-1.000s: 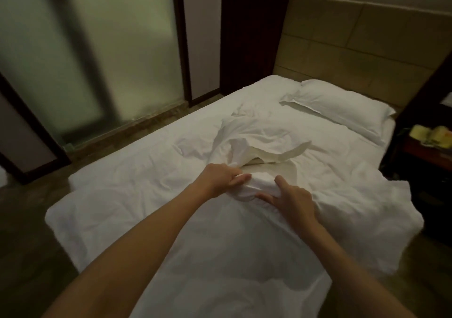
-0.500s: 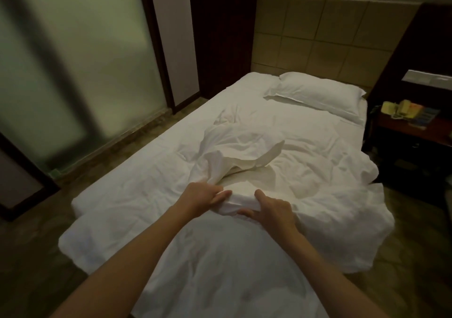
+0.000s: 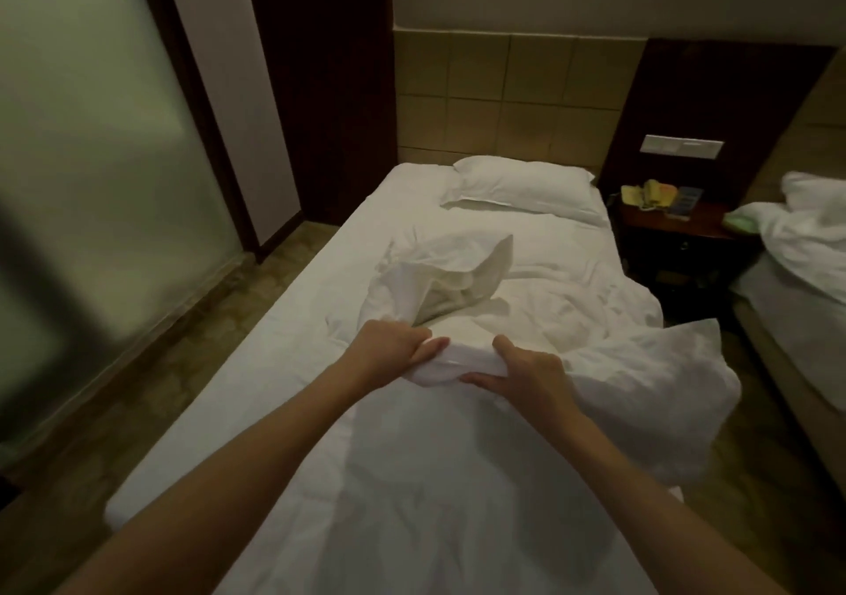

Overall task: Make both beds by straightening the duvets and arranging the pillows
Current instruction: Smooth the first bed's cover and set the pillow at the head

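A single bed [image 3: 256, 411] fills the view, pillow [image 3: 526, 187] at twelve o'clock. The crumpled white duvet [image 3: 572, 320] lies mid-bed. Left hand [image 3: 389, 349] and right hand [image 3: 531, 372] both grip its bunched edge. Straightening is under way; next, likely, spreading it toward the pillow.

two white-sheeted beds [image 3: 320, 301] [image 3: 778, 320], two crumpled white duvets [image 3: 458, 480] [image 3: 805, 228], one white pillow [image 3: 522, 189], one dark wooden nightstand [image 3: 673, 224], two hands [image 3: 389, 349] [image 3: 526, 372].

crumpled matt white cloth duvet [image 3: 458, 480], smooth cloth pillow [image 3: 526, 189], frosted glass panel [image 3: 91, 159], dark wood nightstand [image 3: 673, 224]
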The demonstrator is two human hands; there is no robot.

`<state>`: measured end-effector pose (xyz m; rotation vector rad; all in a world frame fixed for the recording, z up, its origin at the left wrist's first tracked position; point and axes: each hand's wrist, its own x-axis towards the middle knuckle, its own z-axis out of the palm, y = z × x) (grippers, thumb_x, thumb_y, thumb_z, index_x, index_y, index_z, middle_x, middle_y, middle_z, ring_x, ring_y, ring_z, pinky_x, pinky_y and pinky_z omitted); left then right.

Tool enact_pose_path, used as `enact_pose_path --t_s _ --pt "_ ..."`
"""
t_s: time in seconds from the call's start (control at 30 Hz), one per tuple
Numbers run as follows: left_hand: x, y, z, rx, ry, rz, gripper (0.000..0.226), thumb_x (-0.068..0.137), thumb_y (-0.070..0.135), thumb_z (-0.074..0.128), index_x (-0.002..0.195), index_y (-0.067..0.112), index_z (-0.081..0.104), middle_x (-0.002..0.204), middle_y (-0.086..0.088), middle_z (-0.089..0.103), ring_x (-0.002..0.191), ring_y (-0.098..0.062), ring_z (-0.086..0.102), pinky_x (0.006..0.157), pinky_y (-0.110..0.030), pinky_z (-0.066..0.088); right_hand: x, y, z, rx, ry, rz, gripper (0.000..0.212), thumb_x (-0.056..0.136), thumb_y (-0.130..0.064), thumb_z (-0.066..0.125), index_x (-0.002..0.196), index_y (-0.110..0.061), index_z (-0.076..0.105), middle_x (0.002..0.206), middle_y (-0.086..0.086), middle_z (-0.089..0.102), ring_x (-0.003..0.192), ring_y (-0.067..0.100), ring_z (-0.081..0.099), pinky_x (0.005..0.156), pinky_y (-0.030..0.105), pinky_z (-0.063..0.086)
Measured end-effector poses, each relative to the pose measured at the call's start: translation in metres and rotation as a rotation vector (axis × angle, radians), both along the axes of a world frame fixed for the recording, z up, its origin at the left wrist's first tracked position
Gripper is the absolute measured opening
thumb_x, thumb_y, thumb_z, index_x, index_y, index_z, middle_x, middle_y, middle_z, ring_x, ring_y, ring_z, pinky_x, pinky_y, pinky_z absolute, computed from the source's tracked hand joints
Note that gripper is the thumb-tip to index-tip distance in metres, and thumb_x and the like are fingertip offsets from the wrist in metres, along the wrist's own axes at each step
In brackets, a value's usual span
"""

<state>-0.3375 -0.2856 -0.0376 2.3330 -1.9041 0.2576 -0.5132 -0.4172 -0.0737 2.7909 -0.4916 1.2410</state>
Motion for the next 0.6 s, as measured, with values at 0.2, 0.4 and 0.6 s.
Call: enact_pose_path --t_s 0.2,0.4,0.6 --pt "0.026 0.073 -0.006 -0.220 -0.103 -0.098 0.044 0.090 0.048 0.031 0.060 0.022 0.050 0.046 0.004 0.050 0.037 -0.011 0.047 0.039 -0.019 0.028 0.018 0.070 0.007 -0.014 0.001 0.076 0.057 0.073 -0.065 0.050 0.067 -0.009 0.056 0.047 0.004 0.054 0.038 0.025 0.054 0.034 0.023 0.036" --pt "-0.001 0.118 -0.086 -0.096 -0.010 -0.051 0.043 0.095 0.043 0.034 0.063 0.024 0.056 0.046 0.003 0.054 0.038 -0.010 0.053 0.038 -0.018 0.037 -0.006 0.106 -0.059 0.040 0.187 0.085 0.051 0.072 -0.069 0.041 0.082 -0.019 0.039 0.048 -0.002 0.057 0.037 0.017 0.054 0.033 0.019 0.032" --pt "-0.039 0.133 -0.127 0.241 0.171 0.093 0.038 0.103 0.043 0.029 0.116 0.021 0.057 0.111 -0.007 0.065 0.102 -0.023 0.061 0.087 -0.033 0.043 -0.040 0.122 -0.112 0.006 0.269 0.088 0.048 0.064 -0.062 0.055 0.077 -0.016 0.053 0.047 0.000 0.053 0.037 0.018 0.053 0.030 0.018 0.029"
